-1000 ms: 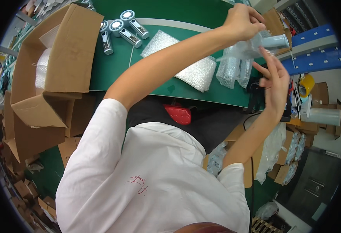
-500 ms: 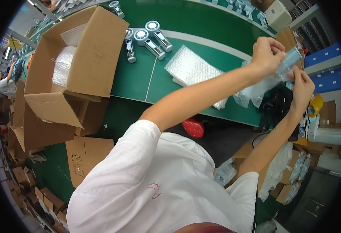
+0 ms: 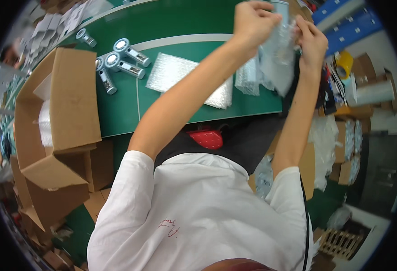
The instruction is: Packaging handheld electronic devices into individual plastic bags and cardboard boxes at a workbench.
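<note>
A see-through bubble bag is held up in the air by both hands, above the far right part of the green tabletop. A silver, tube-shaped thing is seen at the top of the bag, between the two hands. Only its top end is shown, so what it is cannot be told for sure.

The left hand is closed in a grip on the top left edge of the bag. The right hand is closed in a pinching grip on the right edge of the bag. The two hands are kept close together, with the bag hanging down between them.

More things are laid on the tabletop below. A flat sheet of bubble wrap is seen under the left arm. A small pile of clear bags is placed just beside it, on the right. Four silver flashlights are laid to the left — three close together and one a bit farther off.

An open cardboard box is set at the left edge of the tabletop, with white wrap inside it. A red thing is seen just under the near edge of the tabletop. A white shirt is worn by the person.
</note>
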`<action>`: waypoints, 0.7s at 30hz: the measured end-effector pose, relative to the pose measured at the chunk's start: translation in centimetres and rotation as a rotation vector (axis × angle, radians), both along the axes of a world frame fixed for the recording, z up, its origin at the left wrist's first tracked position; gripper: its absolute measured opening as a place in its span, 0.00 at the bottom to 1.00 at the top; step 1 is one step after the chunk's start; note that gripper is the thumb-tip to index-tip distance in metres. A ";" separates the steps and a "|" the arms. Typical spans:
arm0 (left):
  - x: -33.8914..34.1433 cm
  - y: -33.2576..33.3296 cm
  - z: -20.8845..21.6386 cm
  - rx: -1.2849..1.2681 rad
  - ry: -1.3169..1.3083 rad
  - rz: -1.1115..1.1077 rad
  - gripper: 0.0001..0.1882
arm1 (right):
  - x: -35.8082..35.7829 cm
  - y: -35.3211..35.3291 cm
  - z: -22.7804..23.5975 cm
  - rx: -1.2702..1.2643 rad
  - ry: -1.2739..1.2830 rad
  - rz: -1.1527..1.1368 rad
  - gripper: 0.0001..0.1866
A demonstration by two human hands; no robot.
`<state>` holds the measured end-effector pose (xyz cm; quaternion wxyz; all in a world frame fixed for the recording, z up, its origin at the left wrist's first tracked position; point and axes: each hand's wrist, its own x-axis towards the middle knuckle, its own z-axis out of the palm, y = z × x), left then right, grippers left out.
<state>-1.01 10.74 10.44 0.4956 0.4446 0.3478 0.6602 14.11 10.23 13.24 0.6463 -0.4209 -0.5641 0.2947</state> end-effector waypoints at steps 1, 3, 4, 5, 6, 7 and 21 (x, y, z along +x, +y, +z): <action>0.3 1.1 -0.6 -0.038 0.033 0.057 0.18 | 0.0 0.2 -0.2 -0.010 -0.108 -0.006 0.08; -0.1 0.4 0.3 -0.140 -0.011 0.045 0.18 | -2.2 -1.4 1.1 -0.132 -0.293 -0.154 0.08; -0.6 0.7 -0.2 -0.144 -0.010 0.026 0.18 | -1.4 -0.2 0.4 -0.139 -0.293 -0.172 0.08; -0.9 1.8 -0.6 -0.125 0.028 0.009 0.19 | -0.8 2.2 -0.4 -0.117 -0.248 -0.132 0.09; -0.6 2.5 -1.2 -0.104 0.064 -0.007 0.19 | 0.6 3.6 -1.4 -0.095 -0.204 -0.092 0.10; -0.2 2.1 -0.6 -0.105 0.064 -0.020 0.19 | 0.8 3.1 -1.1 -0.097 -0.204 -0.105 0.10; -2.6 1.1 3.5 -0.582 -0.191 -0.188 0.17 | -4.2 5.5 -2.7 -0.249 0.302 0.015 0.11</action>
